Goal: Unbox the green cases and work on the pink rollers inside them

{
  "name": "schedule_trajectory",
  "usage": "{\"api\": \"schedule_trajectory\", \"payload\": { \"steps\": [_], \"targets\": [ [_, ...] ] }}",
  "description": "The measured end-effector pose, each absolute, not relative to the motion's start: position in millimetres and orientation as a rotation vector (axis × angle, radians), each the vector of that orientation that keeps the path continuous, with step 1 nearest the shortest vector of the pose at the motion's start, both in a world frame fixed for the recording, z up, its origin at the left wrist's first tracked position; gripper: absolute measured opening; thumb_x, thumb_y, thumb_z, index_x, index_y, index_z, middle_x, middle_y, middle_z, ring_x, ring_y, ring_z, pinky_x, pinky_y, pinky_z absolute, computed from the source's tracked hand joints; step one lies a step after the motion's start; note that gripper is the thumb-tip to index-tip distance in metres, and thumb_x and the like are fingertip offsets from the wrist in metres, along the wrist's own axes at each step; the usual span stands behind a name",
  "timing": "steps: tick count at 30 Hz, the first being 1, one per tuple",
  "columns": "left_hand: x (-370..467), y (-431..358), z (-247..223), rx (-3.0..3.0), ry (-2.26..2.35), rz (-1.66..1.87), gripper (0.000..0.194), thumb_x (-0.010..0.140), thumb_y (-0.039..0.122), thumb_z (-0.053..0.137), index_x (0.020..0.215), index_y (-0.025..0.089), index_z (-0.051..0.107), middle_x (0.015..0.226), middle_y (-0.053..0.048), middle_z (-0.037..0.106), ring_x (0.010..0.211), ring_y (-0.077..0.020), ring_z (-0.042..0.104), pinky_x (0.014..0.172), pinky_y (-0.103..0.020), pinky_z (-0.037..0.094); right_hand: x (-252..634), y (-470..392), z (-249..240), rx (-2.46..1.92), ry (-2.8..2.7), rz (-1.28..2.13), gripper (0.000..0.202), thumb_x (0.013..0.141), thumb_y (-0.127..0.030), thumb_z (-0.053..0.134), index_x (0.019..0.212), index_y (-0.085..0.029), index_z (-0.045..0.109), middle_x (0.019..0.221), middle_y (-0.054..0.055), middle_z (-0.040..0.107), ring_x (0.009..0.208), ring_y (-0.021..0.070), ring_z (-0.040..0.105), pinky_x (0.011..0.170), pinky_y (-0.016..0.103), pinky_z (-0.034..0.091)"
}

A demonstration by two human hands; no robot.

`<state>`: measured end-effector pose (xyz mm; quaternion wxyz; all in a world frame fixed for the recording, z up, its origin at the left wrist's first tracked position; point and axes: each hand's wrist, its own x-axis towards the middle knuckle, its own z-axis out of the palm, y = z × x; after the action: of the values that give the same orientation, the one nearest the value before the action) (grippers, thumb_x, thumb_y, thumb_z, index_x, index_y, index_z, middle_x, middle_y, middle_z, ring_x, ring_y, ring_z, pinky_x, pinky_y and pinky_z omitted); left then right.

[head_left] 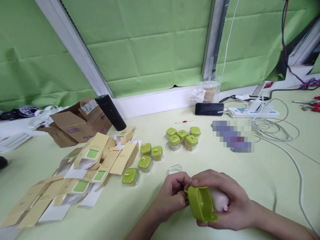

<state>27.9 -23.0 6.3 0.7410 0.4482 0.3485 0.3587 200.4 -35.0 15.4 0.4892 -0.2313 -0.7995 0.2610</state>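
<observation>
In front of me at the lower right, my right hand (230, 200) is closed around a hollow olive-green plastic lid (200, 203), its open side turned toward me. The same hand also holds a pale pink rounded piece with a small nub (220, 200) beside the lid. My left hand (175, 195) pinches at the lid's left side, where a small green bit shows between the fingers; what exactly it grips is partly hidden. Just beyond the left hand lies a clear plastic container (175, 169). Several small clear jars with green lids (145, 163) stand to the left, some with a tan piece on top.
More green-lidded jars (183, 135) with slotted tops stand farther back, near a thin red-handled tool (184, 121). Flattened tan cartons (85, 173), an open cardboard box (77, 123) and a black bottle (111, 113) occupy the left. A phone (209, 109), power strip (252, 112) and cables lie at right.
</observation>
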Motion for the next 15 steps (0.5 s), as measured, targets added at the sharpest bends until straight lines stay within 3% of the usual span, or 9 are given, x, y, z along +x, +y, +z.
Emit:
{"api": "schedule_trajectory", "payload": {
  "steps": [6, 10, 12, 15],
  "targets": [
    [22.3, -18.5, 7.0, 1.053, 0.785, 0.775, 0.027, 0.062, 0.028, 0.071, 0.062, 0.017, 0.046, 0.053, 0.006, 0.040, 0.046, -0.0055, 0.034, 0.044, -0.019, 0.024, 201.0, -36.3, 16.3, -0.591, -1.939, 0.591, 0.052, 0.074, -0.029, 0.072, 0.121, -0.025, 0.048, 0.101, 0.008, 0.067, 0.089, 0.0216, 0.066, 0.076, 0.030, 0.056],
    [21.2, -13.8, 9.2, 1.002, 0.606, 0.756, 0.039, 0.068, 0.049, 0.068, 0.085, 0.015, 0.058, 0.069, -0.001, 0.052, 0.061, -0.0127, 0.049, 0.054, -0.024, 0.037, 202.4, -32.1, 12.4, -0.720, -1.829, 0.474, 0.050, 0.076, -0.024, 0.070, 0.121, -0.026, 0.048, 0.105, 0.009, 0.064, 0.098, 0.0247, 0.062, 0.079, 0.035, 0.055],
    [23.2, -13.5, 11.9, 0.974, 0.539, 0.757, 0.041, 0.072, 0.049, 0.066, 0.091, 0.014, 0.060, 0.075, -0.004, 0.054, 0.068, -0.0146, 0.051, 0.060, -0.025, 0.039, 202.8, -28.8, 10.0, -0.750, -1.811, 0.402, 0.050, 0.076, -0.021, 0.068, 0.121, -0.025, 0.047, 0.109, 0.010, 0.062, 0.102, 0.0256, 0.059, 0.082, 0.038, 0.053],
    [27.3, -15.3, 14.4, 0.874, 0.525, 0.842, 0.023, 0.078, 0.036, 0.065, 0.079, 0.014, 0.060, 0.069, -0.001, 0.051, 0.064, -0.0116, 0.048, 0.063, -0.024, 0.039, 201.5, -24.8, 7.4, -0.786, -1.819, 0.367, 0.049, 0.076, -0.021, 0.069, 0.120, -0.025, 0.048, 0.108, 0.010, 0.057, 0.103, 0.0259, 0.055, 0.082, 0.039, 0.052]
  ]
}}
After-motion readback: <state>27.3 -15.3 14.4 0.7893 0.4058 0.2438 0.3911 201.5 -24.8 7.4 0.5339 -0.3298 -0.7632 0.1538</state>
